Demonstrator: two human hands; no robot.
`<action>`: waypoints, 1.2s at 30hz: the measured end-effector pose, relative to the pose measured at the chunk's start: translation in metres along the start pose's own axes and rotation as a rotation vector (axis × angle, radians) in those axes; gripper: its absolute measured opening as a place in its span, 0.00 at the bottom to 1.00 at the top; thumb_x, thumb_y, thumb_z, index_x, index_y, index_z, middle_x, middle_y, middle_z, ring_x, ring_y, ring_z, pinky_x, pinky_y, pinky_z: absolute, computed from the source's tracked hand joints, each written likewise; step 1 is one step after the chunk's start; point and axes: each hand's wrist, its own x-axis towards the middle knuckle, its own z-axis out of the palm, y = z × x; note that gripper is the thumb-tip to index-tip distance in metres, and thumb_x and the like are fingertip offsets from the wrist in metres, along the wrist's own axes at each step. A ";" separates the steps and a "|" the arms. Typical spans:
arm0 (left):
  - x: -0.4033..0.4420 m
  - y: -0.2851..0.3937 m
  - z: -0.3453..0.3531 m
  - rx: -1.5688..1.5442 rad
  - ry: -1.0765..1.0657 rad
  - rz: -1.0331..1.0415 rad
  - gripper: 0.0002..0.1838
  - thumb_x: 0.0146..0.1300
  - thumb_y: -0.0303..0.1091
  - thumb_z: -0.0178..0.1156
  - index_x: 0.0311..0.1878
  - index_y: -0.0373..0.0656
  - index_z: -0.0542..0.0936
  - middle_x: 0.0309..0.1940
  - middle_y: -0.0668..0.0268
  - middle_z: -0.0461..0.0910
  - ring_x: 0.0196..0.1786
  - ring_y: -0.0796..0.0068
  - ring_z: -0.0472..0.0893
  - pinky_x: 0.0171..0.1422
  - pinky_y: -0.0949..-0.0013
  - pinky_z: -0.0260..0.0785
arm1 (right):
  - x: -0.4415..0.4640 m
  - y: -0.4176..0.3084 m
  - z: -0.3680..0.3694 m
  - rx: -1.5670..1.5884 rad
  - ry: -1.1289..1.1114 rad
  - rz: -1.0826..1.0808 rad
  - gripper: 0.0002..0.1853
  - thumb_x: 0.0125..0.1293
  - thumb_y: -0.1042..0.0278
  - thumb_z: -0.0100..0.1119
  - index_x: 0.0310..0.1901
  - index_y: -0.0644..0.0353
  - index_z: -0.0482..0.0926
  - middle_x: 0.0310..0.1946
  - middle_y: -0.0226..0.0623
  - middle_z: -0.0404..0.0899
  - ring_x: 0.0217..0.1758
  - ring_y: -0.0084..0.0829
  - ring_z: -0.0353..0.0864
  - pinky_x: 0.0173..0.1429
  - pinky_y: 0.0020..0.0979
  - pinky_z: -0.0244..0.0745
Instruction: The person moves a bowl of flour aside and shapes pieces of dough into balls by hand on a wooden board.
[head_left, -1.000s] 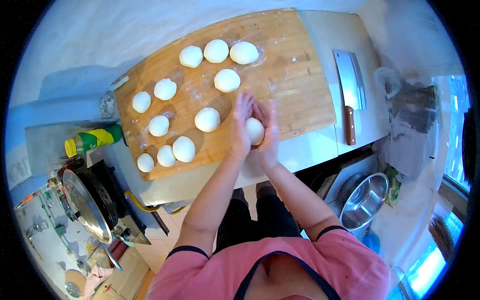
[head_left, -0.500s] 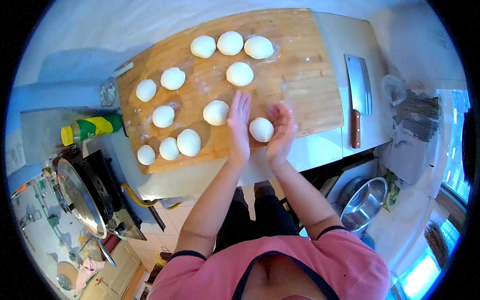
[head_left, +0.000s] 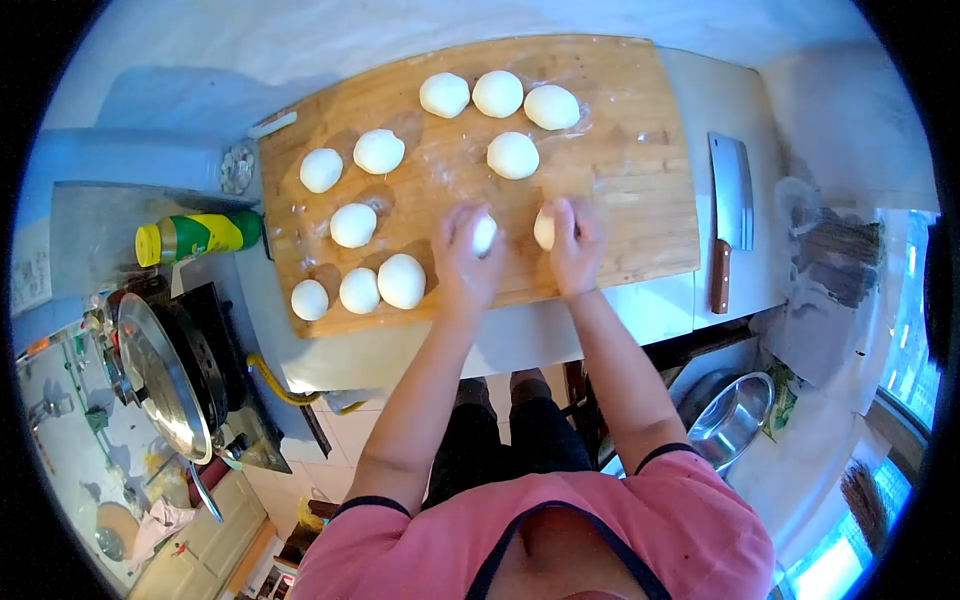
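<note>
My left hand (head_left: 464,262) is curled around a white dough ball (head_left: 485,236) near the front of the wooden board (head_left: 640,200). A second dough ball (head_left: 544,230) shows at the inner side of my right hand (head_left: 579,250), whose fingers are bent over it. Both hands are slightly blurred, and the fingers partly cover the two balls. Just beyond them lies another dough ball (head_left: 513,156). Three more, including a dough ball (head_left: 498,94), sit in a row at the far edge. Several others, such as the large dough ball (head_left: 401,281), are spread over the board's left part.
A cleaver (head_left: 731,195) with a wooden handle (head_left: 721,275) lies on the counter (head_left: 655,305) right of the board. On the left are a yellow-green bottle (head_left: 200,237) and a lidded pan (head_left: 160,375). A metal bowl (head_left: 735,420) stands lower right. Flour marks the board.
My left hand has gone from flat and upright to wrapped around the ball on its left. My right hand has closed over the other ball. The whole view has shifted slightly.
</note>
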 end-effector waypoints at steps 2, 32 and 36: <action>-0.023 0.009 0.000 0.040 -0.059 -0.022 0.22 0.53 0.32 0.67 0.53 0.41 0.77 0.55 0.53 0.71 0.57 0.54 0.71 0.62 0.58 0.64 | 0.008 0.002 -0.004 0.122 -0.032 0.076 0.13 0.70 0.68 0.47 0.34 0.65 0.80 0.35 0.42 0.79 0.43 0.37 0.77 0.49 0.32 0.71; -0.010 0.002 -0.023 -0.979 -0.081 -0.207 0.44 0.68 0.65 0.28 0.74 0.37 0.43 0.74 0.53 0.45 0.76 0.59 0.47 0.78 0.60 0.34 | -0.065 -0.023 0.078 0.310 -0.043 0.111 0.22 0.72 0.56 0.36 0.54 0.66 0.70 0.50 0.45 0.74 0.57 0.37 0.72 0.65 0.36 0.62; -0.039 0.003 -0.061 -0.690 -0.061 -0.024 0.35 0.71 0.55 0.33 0.71 0.35 0.54 0.70 0.49 0.55 0.73 0.55 0.55 0.76 0.59 0.42 | -0.034 -0.011 0.068 0.172 0.032 -0.040 0.19 0.73 0.59 0.36 0.44 0.63 0.77 0.45 0.42 0.78 0.51 0.36 0.77 0.60 0.34 0.68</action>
